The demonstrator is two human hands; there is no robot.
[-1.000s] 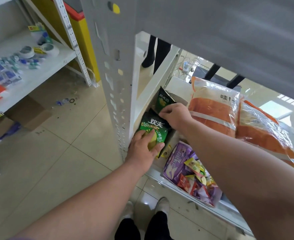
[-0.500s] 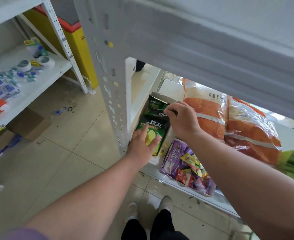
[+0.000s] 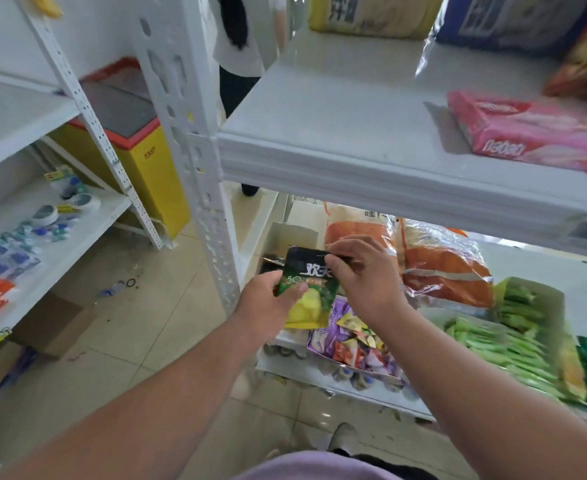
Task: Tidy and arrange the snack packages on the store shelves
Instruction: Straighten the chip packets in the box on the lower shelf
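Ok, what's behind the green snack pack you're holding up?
Behind the green pack, which both hands hold, another dark pack peeks out left and a purple candy bag below. Anything directly behind is covered.

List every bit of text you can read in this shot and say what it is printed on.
"SAST": on the yellow chest freezer with the red rim.
"欢天" and "50": on the dark green snack packet held by the left hand and right hand.
"哇!": on the orange-and-clear plastic bag on the lower shelf.
White lettering on the pink biscuit pack: upside down, not surely readable.
Print on the yellow bag and blue bag up top: too blurred.
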